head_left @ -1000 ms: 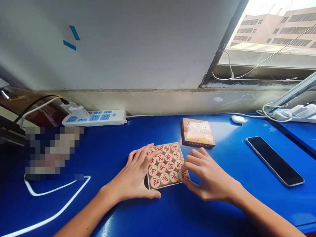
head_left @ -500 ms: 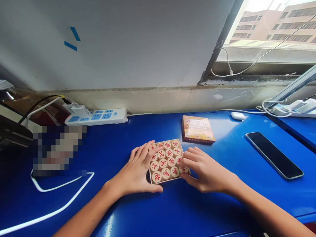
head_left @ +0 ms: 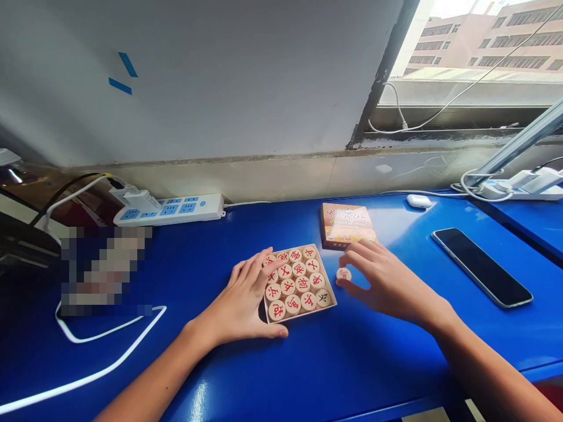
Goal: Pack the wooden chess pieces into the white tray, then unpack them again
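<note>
A shallow box tray (head_left: 331, 303) holds rows of round Chinese chess pieces, mostly with red characters. My left hand (head_left: 248, 299) grips its left side, fingers over the far-left corner and thumb along the near edge. In the near-right corner of the tray, a piece with a black character (head_left: 323, 298) shows. Just right of the tray, my right hand (head_left: 380, 278) has a red-marked Chinese chess piece (head_left: 343, 274) between thumb and fingers. Behind that hand lies the orange-brown box lid (head_left: 346, 218), its near-right corner partly covered by the fingers.
A black phone (head_left: 481, 266) and a white earbud case (head_left: 419, 201) lie to the right on the blue table (head_left: 272, 387). Power strips (head_left: 193, 208) stand along the wall at back left and right. A white cable (head_left: 109, 354) loops across the left side, near a pixelated patch.
My right hand has taken a red-marked Chinese chess piece from the tray's near-right corner and moved it right and away from me, uncovering a black-marked piece. My left hand stays on the tray.
</note>
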### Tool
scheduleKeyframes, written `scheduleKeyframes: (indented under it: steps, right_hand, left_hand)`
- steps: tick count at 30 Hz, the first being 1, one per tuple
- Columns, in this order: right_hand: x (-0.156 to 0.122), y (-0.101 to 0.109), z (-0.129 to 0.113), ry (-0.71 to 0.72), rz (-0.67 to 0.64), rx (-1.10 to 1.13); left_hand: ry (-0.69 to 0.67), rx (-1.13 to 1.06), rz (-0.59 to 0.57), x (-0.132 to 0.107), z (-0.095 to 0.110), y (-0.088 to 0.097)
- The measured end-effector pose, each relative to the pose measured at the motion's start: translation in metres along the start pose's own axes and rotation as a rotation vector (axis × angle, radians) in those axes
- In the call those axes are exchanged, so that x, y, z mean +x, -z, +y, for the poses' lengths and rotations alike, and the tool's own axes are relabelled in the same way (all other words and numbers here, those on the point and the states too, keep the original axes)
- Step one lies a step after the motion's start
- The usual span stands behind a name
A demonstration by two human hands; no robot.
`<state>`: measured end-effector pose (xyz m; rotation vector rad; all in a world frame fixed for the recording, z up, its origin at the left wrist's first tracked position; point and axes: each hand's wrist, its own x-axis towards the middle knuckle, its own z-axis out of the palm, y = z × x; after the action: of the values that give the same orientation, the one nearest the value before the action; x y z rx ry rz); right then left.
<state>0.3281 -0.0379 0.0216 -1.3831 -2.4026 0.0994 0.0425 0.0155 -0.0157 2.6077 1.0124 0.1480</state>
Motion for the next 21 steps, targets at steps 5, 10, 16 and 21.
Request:
scheduleKeyframes:
  steps: [5,10,16,21]
  right_hand:
    - [0.006,-0.030,-0.016,0.048,0.015,0.040]
    - [0.010,-0.044,-0.024,0.018,0.034,0.100]
    - [0.001,-0.005,-0.012,0.026,-0.055,0.169]
    - [-0.013,0.009,0.003,0.006,-0.241,0.048]
  left_hand:
    - [-0.022,0.026,0.015,0.000,0.000,-0.001]
    - [-0.024,0.029,0.013,0.000,0.000,-0.002]
    - [-0.012,-0.005,0.014,0.000,0.000,-0.001]
    - [-0.007,-0.002,0.001,-0.002,-0.002,-0.001]
